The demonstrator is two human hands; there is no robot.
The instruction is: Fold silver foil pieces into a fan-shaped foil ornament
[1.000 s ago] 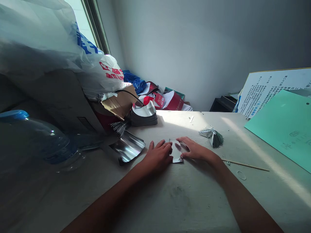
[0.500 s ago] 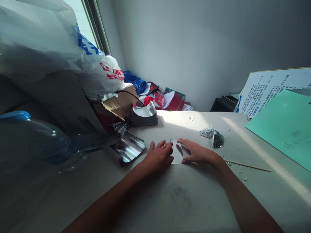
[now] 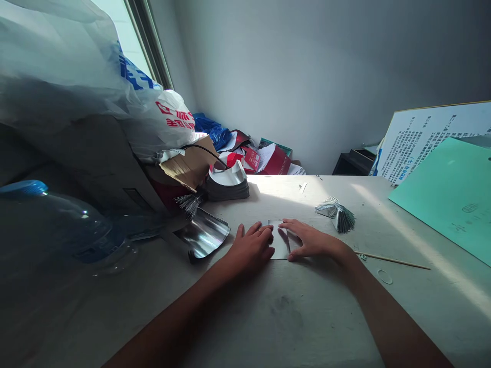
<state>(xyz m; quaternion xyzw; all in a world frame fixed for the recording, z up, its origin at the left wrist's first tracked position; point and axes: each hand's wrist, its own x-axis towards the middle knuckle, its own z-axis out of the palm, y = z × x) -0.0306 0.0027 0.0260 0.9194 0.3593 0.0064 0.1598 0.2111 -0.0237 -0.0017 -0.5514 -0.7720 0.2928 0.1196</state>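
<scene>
A small pale, slightly shiny sheet [image 3: 276, 239] lies flat on the table between my hands, its right part folded up along an upright crease. My left hand [image 3: 251, 246] rests on the sheet's left side, fingers fairly flat and a ring on one of them. At the raised right edge, my right hand [image 3: 309, 241] holds the sheet's far and near ends between fingers and thumb. Left of my left hand lies a curved silvery sheet [image 3: 205, 235]. Beyond my right hand sits a fan-shaped bundle of folded silvery pieces [image 3: 342, 217].
A stack of curved silvery sheets [image 3: 228, 186] and another silvery bundle [image 3: 190, 203] stand back left. A clear plastic bottle [image 3: 92, 232] and plastic bags [image 3: 76, 61] fill the left. Right are a thin wooden stick [image 3: 399, 260], a rubber band [image 3: 384, 276] and a green folder [image 3: 448, 199].
Both hands stay almost in place on the sheet; the right thumb has shifted very slightly right. The view has tilted a little.
</scene>
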